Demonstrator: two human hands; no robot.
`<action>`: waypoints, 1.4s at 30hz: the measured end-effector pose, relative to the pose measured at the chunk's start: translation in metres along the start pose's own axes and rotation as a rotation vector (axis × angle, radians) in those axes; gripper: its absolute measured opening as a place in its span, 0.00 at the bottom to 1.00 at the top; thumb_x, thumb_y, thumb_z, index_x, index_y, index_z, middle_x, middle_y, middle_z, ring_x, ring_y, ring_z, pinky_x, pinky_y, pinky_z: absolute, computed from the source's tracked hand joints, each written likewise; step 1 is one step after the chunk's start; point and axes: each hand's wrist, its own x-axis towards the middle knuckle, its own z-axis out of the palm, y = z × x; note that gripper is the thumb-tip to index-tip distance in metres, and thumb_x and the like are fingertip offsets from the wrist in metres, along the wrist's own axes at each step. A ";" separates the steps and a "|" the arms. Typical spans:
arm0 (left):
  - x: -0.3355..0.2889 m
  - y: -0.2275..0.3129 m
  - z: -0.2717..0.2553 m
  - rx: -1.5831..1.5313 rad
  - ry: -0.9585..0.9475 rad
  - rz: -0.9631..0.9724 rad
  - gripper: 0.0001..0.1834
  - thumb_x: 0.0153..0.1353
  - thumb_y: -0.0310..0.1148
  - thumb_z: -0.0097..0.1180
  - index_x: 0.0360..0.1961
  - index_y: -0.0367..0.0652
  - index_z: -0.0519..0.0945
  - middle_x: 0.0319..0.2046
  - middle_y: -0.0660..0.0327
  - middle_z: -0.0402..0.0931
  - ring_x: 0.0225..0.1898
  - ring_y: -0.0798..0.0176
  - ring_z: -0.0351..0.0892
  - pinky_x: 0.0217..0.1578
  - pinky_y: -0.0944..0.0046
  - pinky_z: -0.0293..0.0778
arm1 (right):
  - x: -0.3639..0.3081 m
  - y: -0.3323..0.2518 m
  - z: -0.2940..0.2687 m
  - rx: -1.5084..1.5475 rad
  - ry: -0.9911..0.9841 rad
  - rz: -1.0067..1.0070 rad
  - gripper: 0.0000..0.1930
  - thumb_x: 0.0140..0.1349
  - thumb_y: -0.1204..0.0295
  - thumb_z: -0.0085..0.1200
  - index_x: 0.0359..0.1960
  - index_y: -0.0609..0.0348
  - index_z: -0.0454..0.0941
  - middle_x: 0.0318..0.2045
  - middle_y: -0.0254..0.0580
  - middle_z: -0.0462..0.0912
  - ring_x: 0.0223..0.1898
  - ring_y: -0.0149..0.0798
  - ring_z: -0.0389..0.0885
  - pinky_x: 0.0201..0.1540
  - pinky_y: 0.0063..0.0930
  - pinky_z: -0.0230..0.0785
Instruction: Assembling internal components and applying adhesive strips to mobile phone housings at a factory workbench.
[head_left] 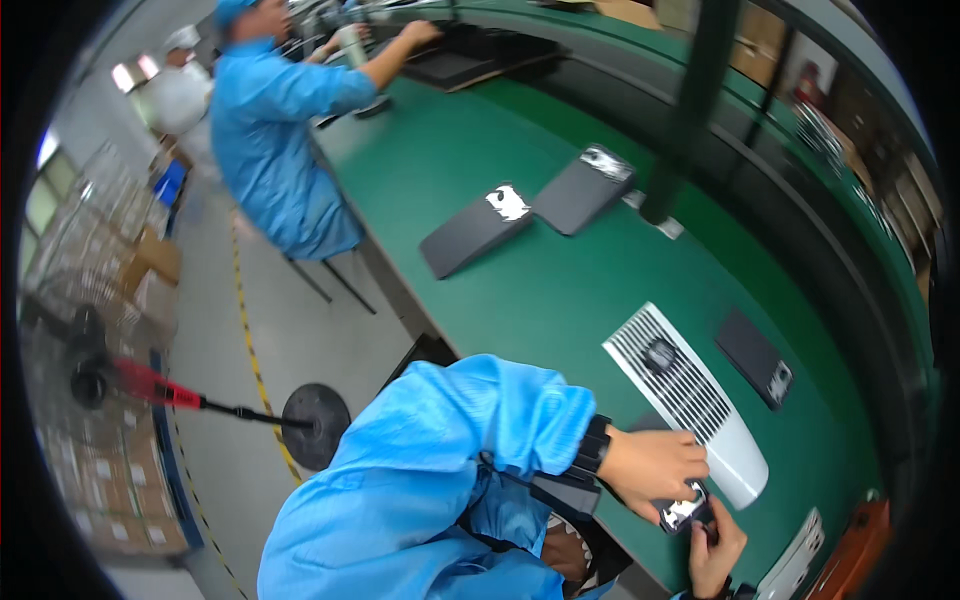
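My left hand [655, 468], palm down with bent fingers, grips a dark part with a shiny silver-and-white patch [683, 508]. From the other side my right hand [718, 550] pinches the same part between thumb and fingers. Its shape is mostly hidden; the patch looks like those on the grey panels nearby. Just beyond my hands lies a long white cover [690, 400] with dark slots and a round black piece near its far end. To its right rests a dark grey panel [755, 358] with a small shiny end.
Two more dark grey panels [476, 232] [585, 190] lie farther along the green bench [540, 310]. A dark post [695, 110] rises at its far side. Near the right edge are a white strip [795, 555] and an orange-brown object [855, 550]. A co-worker [285, 130] works at far left; a fan [90, 360] stands left.
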 end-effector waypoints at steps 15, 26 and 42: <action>-0.003 -0.009 0.030 0.201 0.065 0.053 0.29 0.46 0.64 0.64 0.35 0.50 0.87 0.37 0.58 0.78 0.46 0.52 0.73 0.45 0.53 0.64 | 0.008 -0.025 -0.005 -0.024 0.066 0.015 0.14 0.65 0.74 0.57 0.47 0.73 0.80 0.37 0.61 0.85 0.34 0.54 0.84 0.41 0.39 0.76; -0.013 0.011 -0.013 0.313 0.194 -0.043 0.40 0.37 0.58 0.71 0.47 0.39 0.80 0.49 0.49 0.74 0.53 0.49 0.71 0.52 0.50 0.64 | 0.002 -0.019 -0.004 -0.030 0.080 -0.009 0.14 0.65 0.72 0.59 0.46 0.73 0.81 0.33 0.59 0.85 0.28 0.50 0.83 0.35 0.36 0.75; -0.452 0.135 0.141 0.563 1.242 -1.866 0.09 0.56 0.35 0.62 0.33 0.40 0.83 0.38 0.50 0.81 0.42 0.45 0.80 0.48 0.54 0.74 | 0.009 0.085 -0.011 -0.021 0.312 0.130 0.15 0.74 0.65 0.48 0.46 0.67 0.79 0.31 0.32 0.74 0.28 0.23 0.63 0.29 0.19 0.55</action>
